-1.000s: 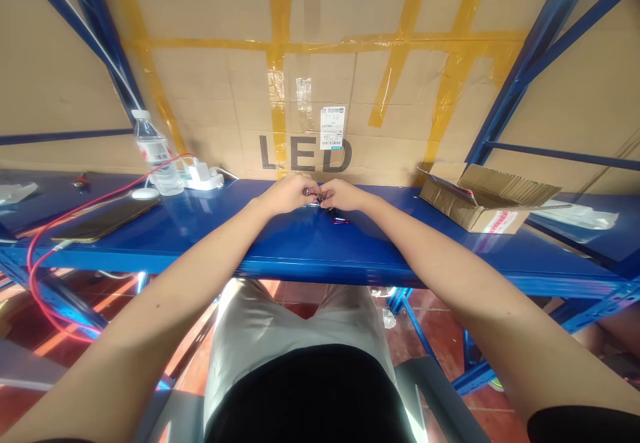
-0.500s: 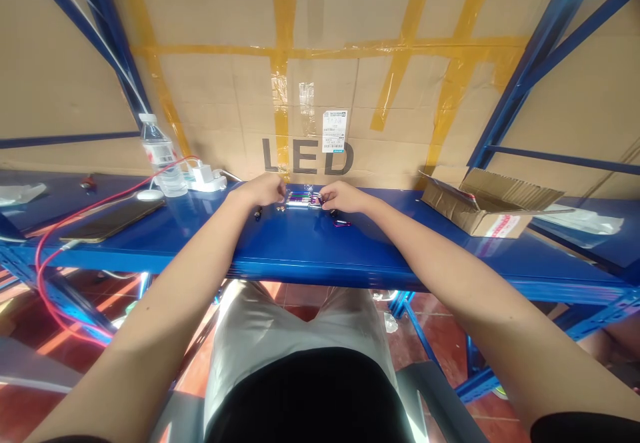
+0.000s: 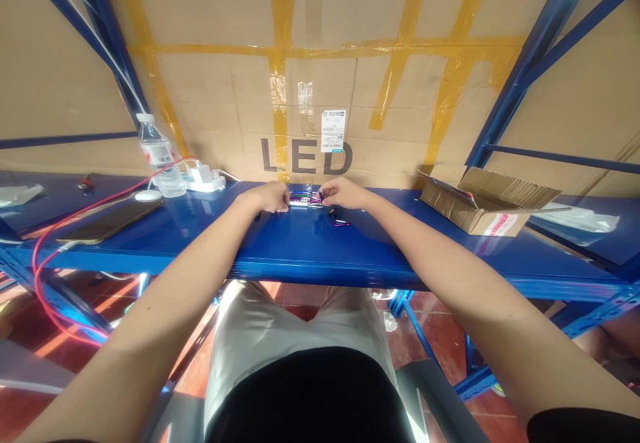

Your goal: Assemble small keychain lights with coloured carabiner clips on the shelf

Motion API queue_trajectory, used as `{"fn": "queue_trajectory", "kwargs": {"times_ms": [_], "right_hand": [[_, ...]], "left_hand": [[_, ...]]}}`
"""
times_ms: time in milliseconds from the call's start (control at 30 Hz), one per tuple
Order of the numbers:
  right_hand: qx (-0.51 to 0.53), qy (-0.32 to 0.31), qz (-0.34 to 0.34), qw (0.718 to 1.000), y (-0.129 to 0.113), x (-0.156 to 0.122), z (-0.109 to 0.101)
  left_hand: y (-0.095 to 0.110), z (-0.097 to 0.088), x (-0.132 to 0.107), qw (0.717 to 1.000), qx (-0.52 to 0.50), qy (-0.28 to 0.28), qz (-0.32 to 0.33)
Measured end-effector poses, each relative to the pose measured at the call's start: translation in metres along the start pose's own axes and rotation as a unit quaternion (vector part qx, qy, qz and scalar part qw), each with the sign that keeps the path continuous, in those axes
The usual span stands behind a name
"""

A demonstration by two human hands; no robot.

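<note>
A row of slim shiny tubes (image 3: pixel 302 199), coloured silver, purple, green and blue, lies side by side on the blue shelf top between my hands. My left hand (image 3: pixel 273 196) is closed, knuckles up, with its fingertips against the left ends of the row; what they grip is hidden. At the right ends, my right hand (image 3: pixel 344 193) pinches a small dark purple piece (image 3: pixel 321 195), perhaps a clip. Just below that hand lie a small black piece (image 3: pixel 333 212) and a pink metallic clip-like loop (image 3: pixel 342 222). A dark bit is partly covered beneath my left wrist.
On the left stand a water bottle (image 3: pixel 162 156) and a white power strip (image 3: pixel 210 182), near a phone (image 3: pixel 111 222) with a red cable (image 3: pixel 41 250). An opened cardboard box (image 3: pixel 487 206) sits right. A large taped cardboard sheet (image 3: pixel 225 103) backs the shelf (image 3: pixel 320 250).
My left hand has moved slightly right and down, covering the left ends of the tubes and most of the dark bit. My right hand stays at the right ends, with its fingers raised slightly.
</note>
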State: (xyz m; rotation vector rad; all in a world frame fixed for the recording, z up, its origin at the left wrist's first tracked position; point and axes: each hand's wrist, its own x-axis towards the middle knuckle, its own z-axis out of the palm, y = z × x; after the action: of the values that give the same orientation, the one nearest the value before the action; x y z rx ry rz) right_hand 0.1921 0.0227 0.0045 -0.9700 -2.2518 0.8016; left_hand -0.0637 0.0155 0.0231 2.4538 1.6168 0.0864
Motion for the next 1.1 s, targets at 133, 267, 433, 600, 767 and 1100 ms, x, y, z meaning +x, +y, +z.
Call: {"fn": "queue_trajectory", "kwargs": {"times_ms": [133,267,433,600,767,1100], "right_hand": [[0.029,0.014,0.009,0.999,-0.002,0.000,0.000],[0.061,0.019,0.016,0.998,-0.004,-0.001,0.000],[0.039,0.024,0.009,0.999,-0.008,-0.001,0.001],[0.054,0.039,0.010,0.998,-0.016,-0.003,0.005],[0.020,0.059,0.006,0.998,-0.020,-0.003,0.009],[-0.163,0.135,0.040,0.977,-0.014,-0.001,-0.005]], "left_hand": [[0.003,0.007,0.005,0.997,-0.065,0.007,0.036],[0.007,0.015,0.011,0.988,-0.124,0.035,0.081],[0.022,0.019,0.009,0.969,-0.168,0.140,0.119],[0.039,0.021,0.009,0.918,-0.287,0.238,0.132],[0.045,0.026,0.011,0.890,-0.360,0.247,0.133],[0.053,0.023,0.005,0.841,-0.476,0.251,0.063]]}}
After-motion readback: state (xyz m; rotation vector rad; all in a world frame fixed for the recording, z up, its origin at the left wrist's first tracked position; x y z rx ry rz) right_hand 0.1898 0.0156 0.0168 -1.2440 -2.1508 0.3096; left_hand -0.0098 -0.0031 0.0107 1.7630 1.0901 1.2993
